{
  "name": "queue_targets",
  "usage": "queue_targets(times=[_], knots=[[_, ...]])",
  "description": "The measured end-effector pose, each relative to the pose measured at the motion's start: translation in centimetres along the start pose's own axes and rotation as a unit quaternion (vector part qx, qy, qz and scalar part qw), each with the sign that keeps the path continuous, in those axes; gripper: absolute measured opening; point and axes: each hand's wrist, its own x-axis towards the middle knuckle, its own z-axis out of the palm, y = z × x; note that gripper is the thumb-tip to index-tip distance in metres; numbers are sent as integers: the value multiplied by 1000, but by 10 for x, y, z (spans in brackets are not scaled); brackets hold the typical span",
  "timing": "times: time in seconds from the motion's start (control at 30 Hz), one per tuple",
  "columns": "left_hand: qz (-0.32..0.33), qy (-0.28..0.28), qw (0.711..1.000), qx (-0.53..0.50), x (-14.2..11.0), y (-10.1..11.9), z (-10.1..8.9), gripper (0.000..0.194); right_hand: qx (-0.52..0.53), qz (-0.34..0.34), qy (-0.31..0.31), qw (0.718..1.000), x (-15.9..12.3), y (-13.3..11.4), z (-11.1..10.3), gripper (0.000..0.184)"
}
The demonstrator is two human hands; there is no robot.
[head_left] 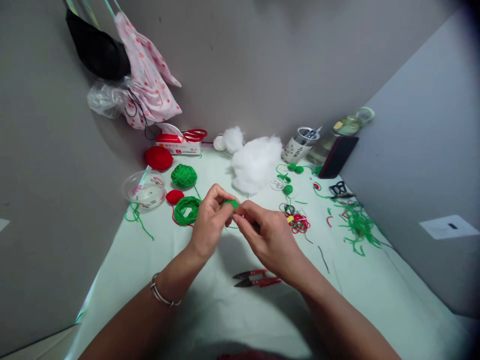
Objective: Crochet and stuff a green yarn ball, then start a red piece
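Between the fingers of my left hand (212, 217) is a small green crocheted piece (231, 204), mostly covered by the fingertips. My right hand (264, 232) meets it from the right, thumb and index finger pinched together at its edge. Whatever lies in that pinch is too small or hidden to name. A loose coil of green yarn (186, 210) lies just left of my left hand, near a green yarn ball (184, 176). Below my hands, red-handled thread snips (258, 278) rest on the cloth with their blades pointing left.
White stuffing (255, 165) sits at the back. A clear plastic tub (144, 190), a red yarn ball (159, 158) and a tissue box (179, 144) stand left. A pen can (300, 145), phone (338, 157), bottle (333, 135), red yarn tangle (299, 223) and green scraps (360, 222) are right.
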Motion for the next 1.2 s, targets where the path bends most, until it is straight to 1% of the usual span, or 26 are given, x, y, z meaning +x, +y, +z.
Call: queue_targets(times=[0.1, 0.17, 0.27, 0.33, 0.4, 0.5, 0.57, 0.6, 0.73, 0.8, 0.87, 0.93, 1.03, 1.13, 1.2], knots=[[-31, 3, 999, -27, -3, 5, 3, 12, -36, -16, 22, 999, 2, 2, 1, 17], [-52, -5, 998, -47, -5, 10, 4, 12, -25, -4, 35, 999, 3, 3, -2, 21], [-67, -55, 994, -66, -6, 15, 4, 10, 52, 47, 48, 996, 6, 7, -6, 25], [-62, -95, 991, -70, -6, 16, 3, 13, 114, 85, 51, 989, 9, 9, -11, 28], [-53, -115, 989, -70, -5, 14, 2, 17, 156, 106, 47, 981, 11, 11, -17, 29], [-45, -105, 991, -71, -3, 8, 2, 20, 186, 95, 3, 978, 11, 10, -23, 27], [-33, -90, 993, -67, -1, 3, 2, 21, 192, 79, -33, 978, 9, 6, -23, 26], [-24, -78, 995, -59, 0, 1, 1, 21, 182, 75, -38, 980, 7, 4, -20, 26], [-1, -27, 1000, -11, 4, -2, -1, 19, 116, 67, -14, 991, 0, -3, -2, 21], [-6, -23, 1000, -6, 5, -2, -3, 20, 111, 68, -8, 991, -1, -2, 4, 20], [-13, -31, 999, -12, 6, -1, -4, 21, 123, 87, -10, 988, 1, 1, 4, 19], [-12, -35, 999, -18, 6, 0, -4, 25, 152, 115, -21, 981, 6, 5, -1, 23], [24, -24, 999, 5, 5, 1, -3, 24, 198, 140, -29, 970, 12, 13, -6, 34], [58, -23, 996, 56, 1, 5, -2, 20, 232, 146, -14, 962, 16, 18, -6, 43], [51, -44, 995, 68, -1, 10, -4, 23, 248, 147, 2, 958, 17, 19, -4, 45]])
